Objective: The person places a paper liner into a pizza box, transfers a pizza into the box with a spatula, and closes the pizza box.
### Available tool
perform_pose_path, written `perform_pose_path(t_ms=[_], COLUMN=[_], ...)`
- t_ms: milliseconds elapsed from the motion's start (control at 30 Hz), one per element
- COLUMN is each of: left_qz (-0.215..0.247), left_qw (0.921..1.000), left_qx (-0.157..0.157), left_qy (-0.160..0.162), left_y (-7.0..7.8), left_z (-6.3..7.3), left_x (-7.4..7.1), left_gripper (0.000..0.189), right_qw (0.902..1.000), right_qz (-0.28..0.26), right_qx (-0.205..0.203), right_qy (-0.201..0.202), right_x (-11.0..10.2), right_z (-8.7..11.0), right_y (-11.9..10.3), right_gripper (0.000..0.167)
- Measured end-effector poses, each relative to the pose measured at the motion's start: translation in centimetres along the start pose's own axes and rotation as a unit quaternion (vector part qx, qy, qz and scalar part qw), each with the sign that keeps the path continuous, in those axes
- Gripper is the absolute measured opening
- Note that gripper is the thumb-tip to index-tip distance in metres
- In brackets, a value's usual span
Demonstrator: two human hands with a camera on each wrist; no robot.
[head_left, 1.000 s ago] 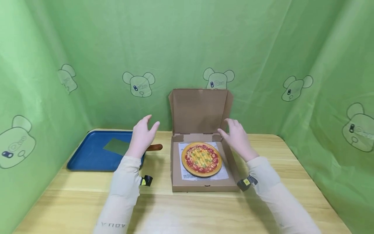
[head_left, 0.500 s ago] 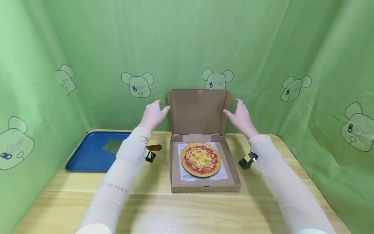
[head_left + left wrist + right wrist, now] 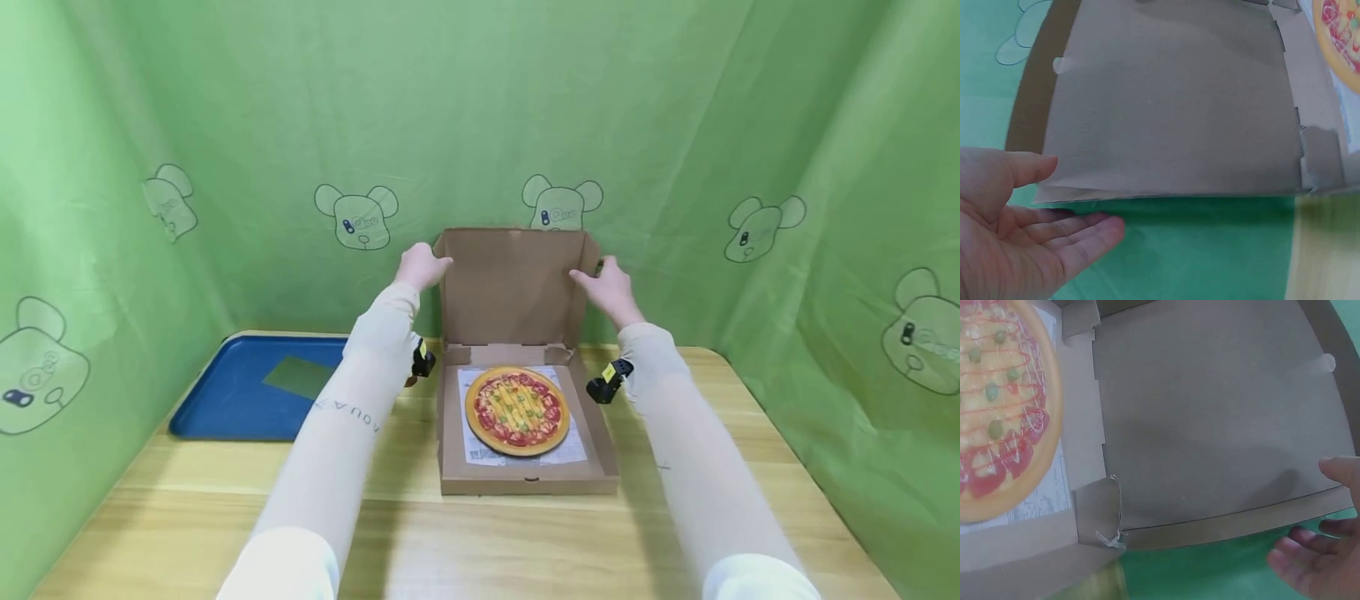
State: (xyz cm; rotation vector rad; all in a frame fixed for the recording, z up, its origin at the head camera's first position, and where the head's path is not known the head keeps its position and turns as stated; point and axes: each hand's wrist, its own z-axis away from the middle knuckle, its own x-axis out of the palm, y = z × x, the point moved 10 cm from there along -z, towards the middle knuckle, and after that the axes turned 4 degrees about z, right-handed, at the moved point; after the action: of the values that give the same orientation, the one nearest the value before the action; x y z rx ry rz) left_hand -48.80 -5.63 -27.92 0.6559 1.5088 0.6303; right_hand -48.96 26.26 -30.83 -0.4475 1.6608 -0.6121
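A cardboard pizza box (image 3: 450,433) stands with its lid (image 3: 513,287) raised. Inside lies a pizza (image 3: 517,411) on a printed paper sheet (image 3: 474,446). At the lid's upper left corner is my left hand (image 3: 422,267); in the left wrist view its thumb (image 3: 1038,169) lies over the inner side and its straight fingers (image 3: 1085,247) reach behind the edge. My right hand (image 3: 611,292) straddles the lid's right side flap. In the right wrist view that thumb (image 3: 1338,470) is on the inner side, with loosely bent fingers (image 3: 1297,559) outside the flap.
On the left of the wooden table (image 3: 480,542) lies a blue tray (image 3: 232,408) with a green sheet (image 3: 296,377) on it. My left forearm covers part of the tray. Green printed curtains (image 3: 465,100) enclose the back and sides.
Both hands have moved forward and up from above the table to the raised lid's two sides, closing in from left and right. The box and pizza stay in place.
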Motion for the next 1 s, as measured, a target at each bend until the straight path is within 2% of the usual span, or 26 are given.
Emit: perform_pose_path(t_ms=[133, 200, 333, 467, 567, 733, 1000], left_qz=[0.009, 0.012, 0.019, 0.018, 0.016, 0.032, 0.058], left_qw=[0.9998, 0.9993, 0.997, 0.9948, 0.9948, 0.9946, 0.9908], left_qx=[0.001, 0.004, 0.002, -0.001, 0.012, 0.037, 0.057], left_qy=[0.018, 0.036, 0.075, 0.1, 0.1, 0.091, 0.108], left_y=[0.1, 0.2, -0.1, -0.7, -0.5, 0.8, 2.3], left_z=[-0.5, -0.6, -0.8, -0.8, -0.7, -0.3, 0.6], left_x=[0.8, 0.8, 0.3, -0.5, -0.9, -1.3, -1.8], left_gripper=[0.044, 0.041, 0.036, 0.035, 0.035, 0.034, 0.037], right_qw=[0.9998, 0.9995, 0.9971, 0.9943, 0.9939, 0.9922, 0.9883], right_qz=[0.014, 0.023, 0.046, 0.062, 0.059, 0.061, 0.034], right_qx=[0.0, -0.003, -0.018, -0.032, -0.037, -0.045, -0.04], right_qy=[0.013, 0.023, 0.058, 0.081, 0.086, 0.099, 0.143], right_x=[0.2, 0.3, -0.1, -0.6, -1.1, -2.2, -4.4], right_z=[0.0, -0.1, -0.2, -0.2, 0.0, 0.4, 1.0], right_y=[-0.1, -0.3, -0.7, -1.1, -1.3, -1.7, -1.7], right_gripper=[0.072, 0.063, 0.039, 0.03, 0.029, 0.029, 0.026])
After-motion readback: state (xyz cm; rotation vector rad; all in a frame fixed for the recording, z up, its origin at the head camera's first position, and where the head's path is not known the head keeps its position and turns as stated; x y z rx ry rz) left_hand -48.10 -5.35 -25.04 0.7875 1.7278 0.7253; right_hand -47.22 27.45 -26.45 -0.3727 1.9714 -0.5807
